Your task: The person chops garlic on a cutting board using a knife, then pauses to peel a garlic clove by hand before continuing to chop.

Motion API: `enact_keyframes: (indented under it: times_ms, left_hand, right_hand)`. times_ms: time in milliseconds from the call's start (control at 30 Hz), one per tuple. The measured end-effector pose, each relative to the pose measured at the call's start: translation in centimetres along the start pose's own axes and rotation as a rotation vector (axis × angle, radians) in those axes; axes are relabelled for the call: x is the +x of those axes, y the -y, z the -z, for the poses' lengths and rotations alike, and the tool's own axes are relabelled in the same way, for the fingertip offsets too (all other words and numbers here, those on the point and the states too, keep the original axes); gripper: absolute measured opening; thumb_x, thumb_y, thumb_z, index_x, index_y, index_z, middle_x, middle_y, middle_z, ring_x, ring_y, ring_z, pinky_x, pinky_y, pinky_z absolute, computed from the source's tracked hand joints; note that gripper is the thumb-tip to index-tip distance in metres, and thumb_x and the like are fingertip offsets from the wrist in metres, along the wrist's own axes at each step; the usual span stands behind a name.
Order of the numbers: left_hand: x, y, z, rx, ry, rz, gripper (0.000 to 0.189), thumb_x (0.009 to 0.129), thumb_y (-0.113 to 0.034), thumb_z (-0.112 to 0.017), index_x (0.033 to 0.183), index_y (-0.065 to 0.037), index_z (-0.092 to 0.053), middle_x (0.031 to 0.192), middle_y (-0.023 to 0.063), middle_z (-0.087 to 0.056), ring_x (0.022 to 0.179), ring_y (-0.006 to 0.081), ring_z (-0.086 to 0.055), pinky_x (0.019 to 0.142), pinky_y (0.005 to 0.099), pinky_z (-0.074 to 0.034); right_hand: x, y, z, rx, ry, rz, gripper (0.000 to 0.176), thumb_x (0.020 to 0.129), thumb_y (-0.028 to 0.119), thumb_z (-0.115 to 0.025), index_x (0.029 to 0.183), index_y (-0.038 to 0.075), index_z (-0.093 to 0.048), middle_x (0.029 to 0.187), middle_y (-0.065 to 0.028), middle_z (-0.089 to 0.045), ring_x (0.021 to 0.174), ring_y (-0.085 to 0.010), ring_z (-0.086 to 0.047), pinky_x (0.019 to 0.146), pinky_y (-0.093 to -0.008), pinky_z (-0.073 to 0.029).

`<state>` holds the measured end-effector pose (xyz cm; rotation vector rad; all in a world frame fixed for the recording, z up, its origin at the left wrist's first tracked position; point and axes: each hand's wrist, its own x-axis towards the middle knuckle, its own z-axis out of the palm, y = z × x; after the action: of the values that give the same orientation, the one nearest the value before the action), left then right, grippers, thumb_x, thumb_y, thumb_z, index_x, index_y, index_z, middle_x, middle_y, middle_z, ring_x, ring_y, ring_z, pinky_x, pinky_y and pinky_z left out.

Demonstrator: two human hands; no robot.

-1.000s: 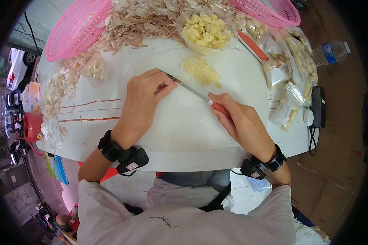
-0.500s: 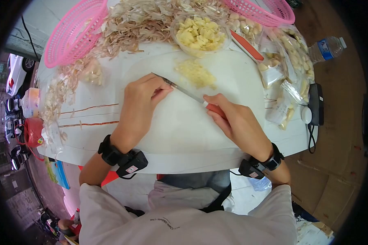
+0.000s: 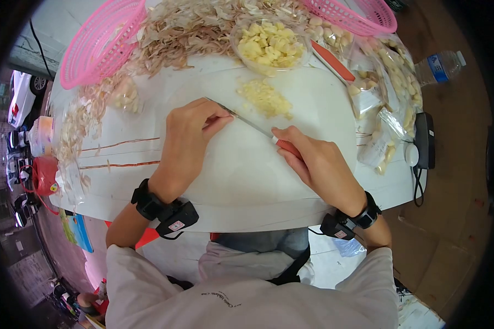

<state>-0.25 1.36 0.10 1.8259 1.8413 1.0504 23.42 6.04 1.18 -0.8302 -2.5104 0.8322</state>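
Note:
My right hand [image 3: 318,156] is wrapped round the red handle of a knife [image 3: 251,125], whose blade slants up and left over the white cutting board [image 3: 247,170]. At the blade's far part, the fingers of my left hand [image 3: 195,129] are pinched together. Whatever lies between those fingertips is hidden or too small to make out. Just beyond the blade is a loose heap of chopped garlic [image 3: 266,98]. Behind it stands a clear bowl of peeled, cut garlic [image 3: 271,46].
Dry garlic skins [image 3: 189,33] pile up at the back between a pink basket [image 3: 101,46] and another pink basket [image 3: 362,16]. A red-handled knife [image 3: 333,60] lies beside bags of garlic cloves [image 3: 392,82]. A water bottle [image 3: 442,66] lies at the right.
Both hands and the knife hold nearly the same place. The view has shifted very slightly; nothing has been taken up or let go.

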Motion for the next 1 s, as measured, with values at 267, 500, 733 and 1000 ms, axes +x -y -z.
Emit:
enact_keyframes:
  times_ms: [267,500,733,1000]
  left_hand:
    - [-0.03,-0.14,0.0,-0.01,-0.002,0.044,0.008,0.08,-0.002,-0.074,0.083,0.002,-0.068,0.079,0.0107,-0.069,0.07,0.0181,-0.068,0.068,0.0277,-0.054]
    - [0.02,-0.1,0.0,-0.031,-0.001,0.055,0.008,0.079,-0.001,-0.073,0.083,0.003,-0.067,0.077,0.0114,-0.069,0.07,0.0192,-0.069,0.068,0.0285,-0.055]
    - [-0.02,-0.08,0.04,0.019,0.005,0.038,0.008,0.079,-0.001,-0.074,0.082,0.003,-0.067,0.076,0.0115,-0.068,0.069,0.0193,-0.069,0.066,0.0283,-0.054]
    - [-0.17,-0.24,0.02,0.013,0.007,0.062,0.009,0.079,-0.002,-0.074,0.082,0.002,-0.067,0.076,0.0111,-0.068,0.069,0.0188,-0.068,0.065,0.0282,-0.053]
  right_hand:
    - [-0.04,0.1,0.17,0.051,-0.002,-0.039,0.024,0.093,0.012,-0.06,0.116,0.005,-0.055,0.094,-0.0149,-0.068,0.079,-0.0331,-0.067,0.063,-0.04,-0.052]
    - [-0.13,0.07,-0.2,0.01,-0.014,-0.014,0.026,0.093,0.011,-0.061,0.118,0.006,-0.055,0.096,-0.014,-0.069,0.08,-0.031,-0.068,0.062,-0.0384,-0.053]
    - [-0.22,0.15,-0.58,-0.143,0.02,0.03,0.035,0.092,0.012,-0.059,0.125,0.009,-0.053,0.084,-0.0103,-0.062,0.068,-0.0306,-0.063,0.056,-0.0396,-0.05]
    - [-0.33,-0.32,-0.25,-0.049,0.024,0.052,0.037,0.09,0.01,-0.058,0.127,0.009,-0.052,0.081,-0.0109,-0.06,0.07,-0.0301,-0.062,0.057,-0.0396,-0.049]
